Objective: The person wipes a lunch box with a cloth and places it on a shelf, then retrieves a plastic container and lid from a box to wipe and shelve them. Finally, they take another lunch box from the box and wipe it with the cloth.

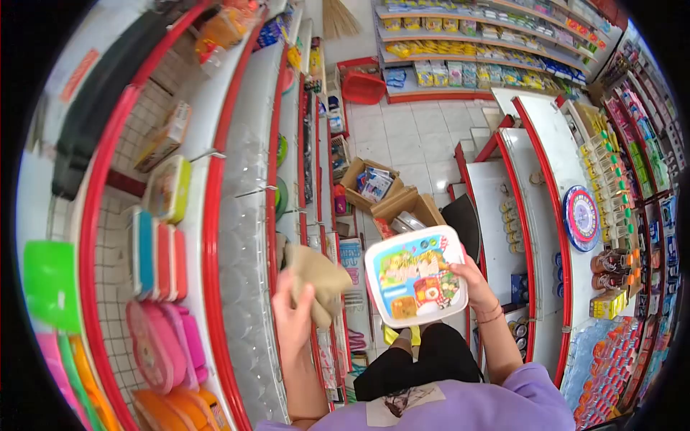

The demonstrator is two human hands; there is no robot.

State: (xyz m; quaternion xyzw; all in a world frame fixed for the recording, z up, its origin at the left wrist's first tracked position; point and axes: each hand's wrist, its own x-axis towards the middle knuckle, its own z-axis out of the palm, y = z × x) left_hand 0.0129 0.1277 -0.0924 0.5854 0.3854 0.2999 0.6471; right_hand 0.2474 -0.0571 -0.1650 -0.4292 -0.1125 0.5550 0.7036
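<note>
Purple shirt (503, 402) nearest | left hand (293, 320) fingers clamped on beige cloth (320, 279) | right hand (471, 284) fingers clamped on printed lunch box (415, 276), lid up | cloth just left of box, apart | judged: wiping midway, box off shelf (210, 302) left of fingers

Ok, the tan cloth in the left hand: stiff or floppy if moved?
Likely floppy: the tan cloth droops in folds over the left hand. Probably light too: one hand bears it while the right hand holds the printed box.
</note>
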